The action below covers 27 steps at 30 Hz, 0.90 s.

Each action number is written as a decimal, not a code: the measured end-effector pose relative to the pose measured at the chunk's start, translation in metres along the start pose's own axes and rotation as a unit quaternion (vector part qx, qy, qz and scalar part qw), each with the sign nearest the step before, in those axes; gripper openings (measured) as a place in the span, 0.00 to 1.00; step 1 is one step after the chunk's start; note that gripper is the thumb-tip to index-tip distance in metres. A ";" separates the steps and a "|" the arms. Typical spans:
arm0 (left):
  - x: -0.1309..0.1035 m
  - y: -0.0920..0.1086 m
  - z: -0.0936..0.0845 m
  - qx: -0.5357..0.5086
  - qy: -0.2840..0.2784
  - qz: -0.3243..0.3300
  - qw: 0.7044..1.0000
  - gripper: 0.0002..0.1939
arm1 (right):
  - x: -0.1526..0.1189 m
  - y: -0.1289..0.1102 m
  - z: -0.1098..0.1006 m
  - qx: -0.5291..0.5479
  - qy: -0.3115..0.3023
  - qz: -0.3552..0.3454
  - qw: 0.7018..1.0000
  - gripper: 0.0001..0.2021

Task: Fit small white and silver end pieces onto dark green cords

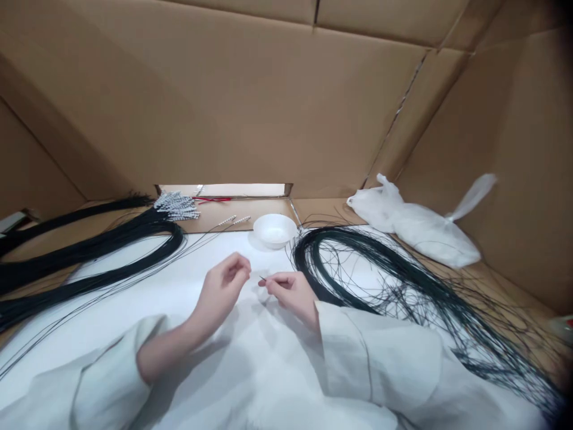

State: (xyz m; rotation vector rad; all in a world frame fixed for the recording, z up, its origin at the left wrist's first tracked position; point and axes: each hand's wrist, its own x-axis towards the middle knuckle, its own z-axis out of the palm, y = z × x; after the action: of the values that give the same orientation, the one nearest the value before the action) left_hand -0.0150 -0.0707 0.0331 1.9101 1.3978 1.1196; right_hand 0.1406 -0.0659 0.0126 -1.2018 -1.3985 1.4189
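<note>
We are pinching a thin dark piece (262, 278) in our right hand (293, 292), left hand (224, 283) hovering nearby, white bowl (274, 229) sitting beyond.

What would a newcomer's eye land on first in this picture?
Probably the tangled loop of dark cords sprawling across the right side. Next, the black cord bundles at left, with a cluster of white-patterned tips by their far end. The white bowl also stands out, centred beyond the hands' grip.

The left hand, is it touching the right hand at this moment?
Apart. The head view shows a plain gap between the left hand and the right hand, which pinches a thin dark strand.
</note>
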 end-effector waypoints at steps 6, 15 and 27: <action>-0.039 -0.011 0.005 -0.202 -0.007 -0.180 0.963 0.04 | -0.011 0.006 0.009 -0.019 -0.077 0.026 0.996 0.11; -0.040 -0.010 0.009 -0.271 -0.033 -0.252 0.928 0.04 | -0.012 0.008 0.012 0.019 -0.083 0.052 0.995 0.06; -0.039 -0.011 0.009 -0.311 -0.065 -0.263 0.911 0.05 | -0.014 0.009 0.014 -0.020 -0.059 0.010 0.998 0.02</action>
State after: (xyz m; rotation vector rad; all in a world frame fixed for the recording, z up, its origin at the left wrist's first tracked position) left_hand -0.0177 -0.1032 0.0071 1.0508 1.1840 0.9819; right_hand 0.1310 -0.0832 0.0038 -1.1762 -1.5050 1.5036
